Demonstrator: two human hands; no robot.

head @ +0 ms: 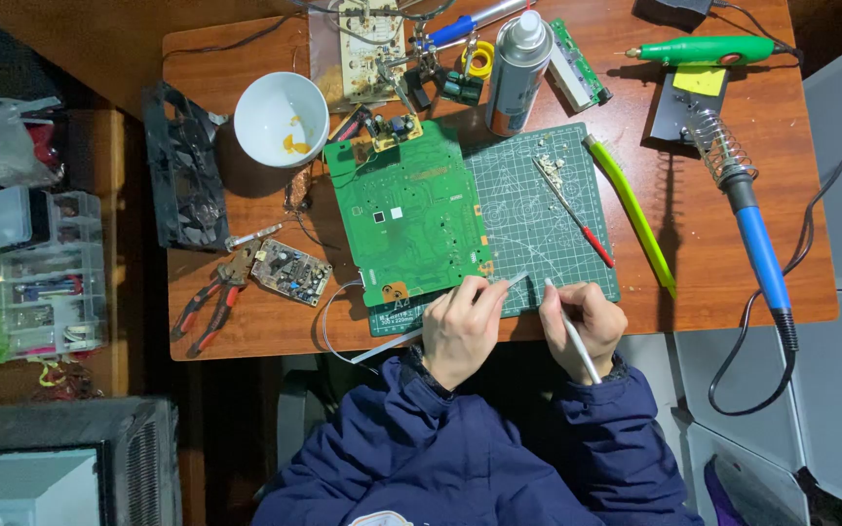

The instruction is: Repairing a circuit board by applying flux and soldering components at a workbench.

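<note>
My left hand (462, 326) rests at the near edge of the green cutting mat (538, 219) and pinches a small grey strip (516, 280) whose tip pokes out toward the right. My right hand (587, 326) grips a white pen-like tool (571, 331), its tip pointing up toward the strip. A large green circuit board (406, 209) lies on the mat's left part, just above my left hand. Both sleeves are dark blue.
On the wooden table (733, 263): a white bowl (281, 119), a spray can (516, 73), a red-handled screwdriver (577, 219), a yellow-green stick (632, 212), a blue soldering iron in its coil stand (747, 219), red pliers (209, 304), a small brown board (290, 273), a green rotary tool (708, 49). Plastic organisers (46, 292) stand left.
</note>
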